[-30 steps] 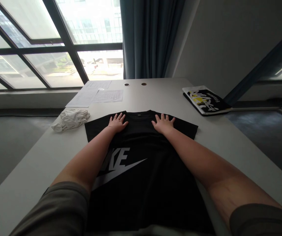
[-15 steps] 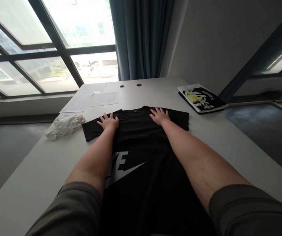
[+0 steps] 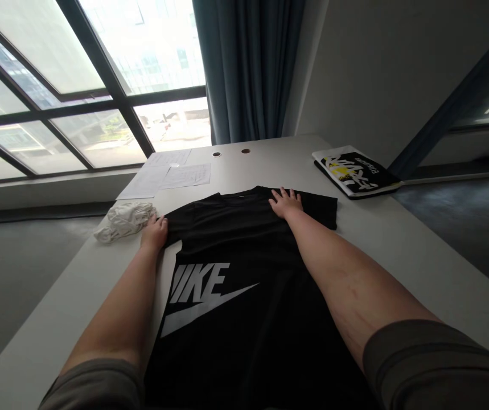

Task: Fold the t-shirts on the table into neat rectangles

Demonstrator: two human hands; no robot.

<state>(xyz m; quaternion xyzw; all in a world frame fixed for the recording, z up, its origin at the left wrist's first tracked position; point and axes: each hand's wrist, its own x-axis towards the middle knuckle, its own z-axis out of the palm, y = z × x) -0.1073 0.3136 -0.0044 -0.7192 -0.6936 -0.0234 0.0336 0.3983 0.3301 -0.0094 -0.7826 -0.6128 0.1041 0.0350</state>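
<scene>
A black T-shirt with a grey NIKE print lies spread out on the white table, its collar toward the far side. At the edge of its left-hand sleeve is my left hand, its fingers closed together on the sleeve's hem; the thumb is hard to make out. My right hand rests flat near the right shoulder of the shirt, fingers spread. Just beyond my left hand sits a crumpled white cloth. The shirt's lower end runs out of view toward me.
Sheets of paper lie at the back left of the white table. A folded black and white garment with yellow print is at the back right. Behind the table are a blue curtain and a window.
My left hand has moved left, from lying flat on the shirt's shoulder to the sleeve's edge, where its fingers have closed. My right hand stays flat on the shirt. The view has shifted slightly.
</scene>
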